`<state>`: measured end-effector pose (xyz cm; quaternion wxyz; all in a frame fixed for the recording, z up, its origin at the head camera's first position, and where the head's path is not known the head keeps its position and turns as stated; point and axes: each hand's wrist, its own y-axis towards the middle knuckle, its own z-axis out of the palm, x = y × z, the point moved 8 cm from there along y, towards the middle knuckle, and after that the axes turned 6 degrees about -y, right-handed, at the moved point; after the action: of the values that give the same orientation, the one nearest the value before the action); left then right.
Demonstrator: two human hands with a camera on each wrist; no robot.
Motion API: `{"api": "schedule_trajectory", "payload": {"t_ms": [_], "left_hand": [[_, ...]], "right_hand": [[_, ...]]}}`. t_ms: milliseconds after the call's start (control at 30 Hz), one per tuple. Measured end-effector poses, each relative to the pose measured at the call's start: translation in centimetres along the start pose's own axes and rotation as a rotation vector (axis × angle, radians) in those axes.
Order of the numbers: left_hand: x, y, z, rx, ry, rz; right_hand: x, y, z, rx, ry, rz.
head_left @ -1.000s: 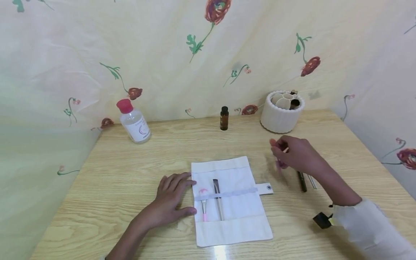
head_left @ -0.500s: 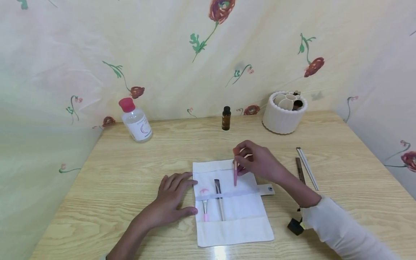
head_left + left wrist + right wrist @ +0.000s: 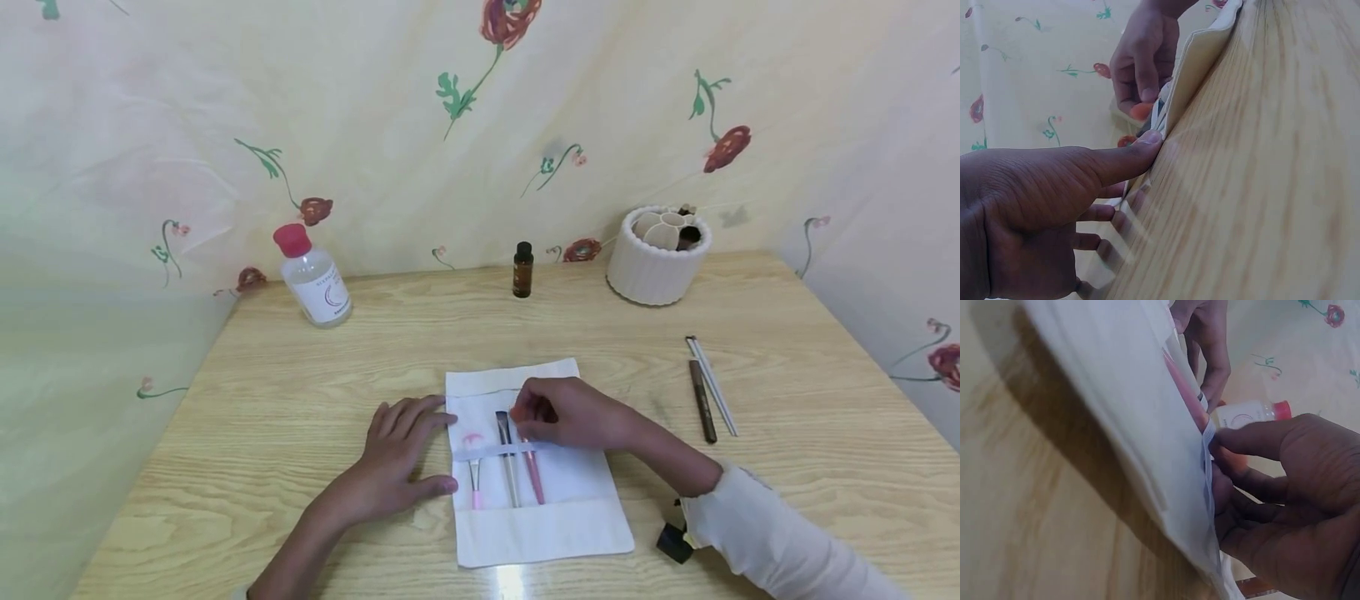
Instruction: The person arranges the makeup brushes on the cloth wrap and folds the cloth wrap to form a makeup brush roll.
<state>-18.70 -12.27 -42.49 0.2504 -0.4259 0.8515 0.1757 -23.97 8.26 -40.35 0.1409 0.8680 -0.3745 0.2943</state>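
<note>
A white cloth brush roll (image 3: 555, 533) lies unrolled on the table, with an elastic band (image 3: 487, 452) across it. Under the band sit a pink-handled brush (image 3: 475, 483) and a flat dark-tipped brush (image 3: 512, 475). My right hand (image 3: 573, 412) pinches a third makeup brush (image 3: 535, 479) near its orange-pink bristles (image 3: 1141, 111); its pink handle runs beneath the band, pointing toward me. My left hand (image 3: 397, 454) rests at the roll's left edge, fingers spread and thumb on the border. In the right wrist view, the right fingertips are right at the band (image 3: 1208, 440).
A brown pencil-like stick (image 3: 702, 400) and thin silver sticks (image 3: 712, 383) lie to the right. Toward the back stand a red-capped bottle (image 3: 315, 279), a small brown bottle (image 3: 522, 271) and a white ribbed holder (image 3: 651, 267). A floral curtain (image 3: 375, 125) hangs behind.
My right hand has carried the pink brush leftward from the table's right side onto the roll, and its handle has passed under the band. The left hand stays in place.
</note>
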Motion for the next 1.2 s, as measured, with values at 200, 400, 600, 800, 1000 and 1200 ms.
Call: {"api": "schedule_trajectory", "payload": {"t_ms": [200,400,600,800,1000,1200], "left_hand": [[0.0,0.1,0.0,0.007,0.003,-0.010],[-0.1,0.1,0.0,-0.001,-0.010,0.001],[0.0,0.0,0.1,0.014,-0.019,-0.014],[0.1,0.1,0.1,0.020,-0.036,-0.018],[0.0,0.0,0.0,0.018,-0.044,-0.015],[-0.3,0.0,-0.1,0.002,-0.057,0.002]], "right_hand": [[0.9,-1.1,0.0,0.028,-0.104,-0.075],[-0.3,-2.5,-2.4,-0.039,-0.196,0.082],[-4.8,-6.4,-9.0,-0.185,-0.429,0.399],[-9.1,-10.8,-11.8,-0.140,-0.520,0.584],[-10.5,-11.9,-10.6,-0.142,-0.459,0.552],[-9.9,-10.5,-10.7,-0.195,-0.316,0.514]]}}
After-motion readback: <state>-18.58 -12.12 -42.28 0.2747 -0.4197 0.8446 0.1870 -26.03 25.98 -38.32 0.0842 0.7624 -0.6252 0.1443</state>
